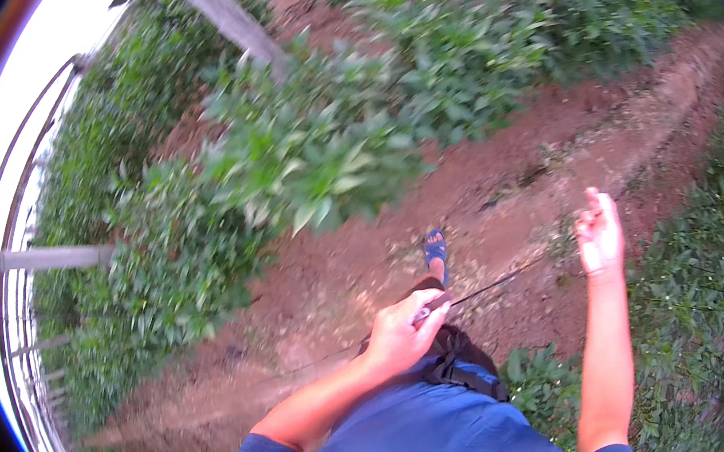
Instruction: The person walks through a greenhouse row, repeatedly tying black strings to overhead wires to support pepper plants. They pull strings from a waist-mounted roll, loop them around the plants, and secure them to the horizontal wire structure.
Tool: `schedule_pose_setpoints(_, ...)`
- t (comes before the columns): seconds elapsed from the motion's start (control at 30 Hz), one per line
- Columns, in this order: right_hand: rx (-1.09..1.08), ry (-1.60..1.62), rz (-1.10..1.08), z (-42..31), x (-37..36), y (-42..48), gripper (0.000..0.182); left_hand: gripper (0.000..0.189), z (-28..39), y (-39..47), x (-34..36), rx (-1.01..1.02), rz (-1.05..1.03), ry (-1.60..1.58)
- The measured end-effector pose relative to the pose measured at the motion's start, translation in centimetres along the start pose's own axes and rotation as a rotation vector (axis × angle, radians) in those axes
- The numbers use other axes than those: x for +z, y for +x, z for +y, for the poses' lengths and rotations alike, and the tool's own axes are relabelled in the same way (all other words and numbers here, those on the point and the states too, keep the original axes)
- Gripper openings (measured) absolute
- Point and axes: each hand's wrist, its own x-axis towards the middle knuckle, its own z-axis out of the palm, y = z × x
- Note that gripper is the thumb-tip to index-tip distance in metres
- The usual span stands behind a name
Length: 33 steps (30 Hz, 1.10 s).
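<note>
My left hand [400,334] is closed around the dark handle [436,304] of a thin rod or wand, held in front of my waist. The slim dark shaft [496,284] runs from it out to the right, over the dirt. What kind of tool it is, the blur does not settle. My right hand [599,236] is held out to the right above the path, palm showing and fingers loosely curled. Nothing can be seen in it. Below my hands, one foot in a blue sandal [435,251] is on the reddish dirt path [366,259].
Leafy green crop plants [326,143] line the far side of the path. A pale post [231,20] rises among them, and another post [47,258] stands at the left, near curved wires or pipes [13,158]. Low green growth [698,295] borders the right side. A black strap and buckle [463,375] hang at my waist.
</note>
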Motion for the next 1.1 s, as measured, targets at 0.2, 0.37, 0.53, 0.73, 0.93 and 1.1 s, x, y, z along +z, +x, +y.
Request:
schedule_pose_setpoints(0.2,0.197,-0.017,-0.054,1.1,7.4,0.5,0.015,0.019,3.8,12.5,6.9,0.159,0.052,-0.083)
schedule_pose_setpoints(0.37,0.235,0.012,-0.125,-3.3,9.8,0.2,0.017,0.018,7.8,22.2,15.5,0.154,0.003,-0.429)
schedule_pose_setpoints(0.53,0.162,0.096,-0.118,-8.8,10.3,5.1,0.014,0.024,13.2,27.9,18.0,-0.088,-0.226,-0.405)
schedule_pose_setpoints(0.73,0.243,0.096,-0.157,-11.4,10.3,10.4,0.031,0.028,14.4,32.2,20.3,-0.068,-0.253,-0.469)
schedule_pose_setpoints(0.93,0.421,0.174,-0.294,-12.0,12.6,14.7,0.018,0.035,16.2,34.2,21.4,-0.135,0.047,-0.398)
schedule_pose_setpoints(1.1,0.517,0.161,-0.473,-14.6,15.6,17.3,0.017,0.035,19.9,35.1,20.7,0.055,0.438,0.21)
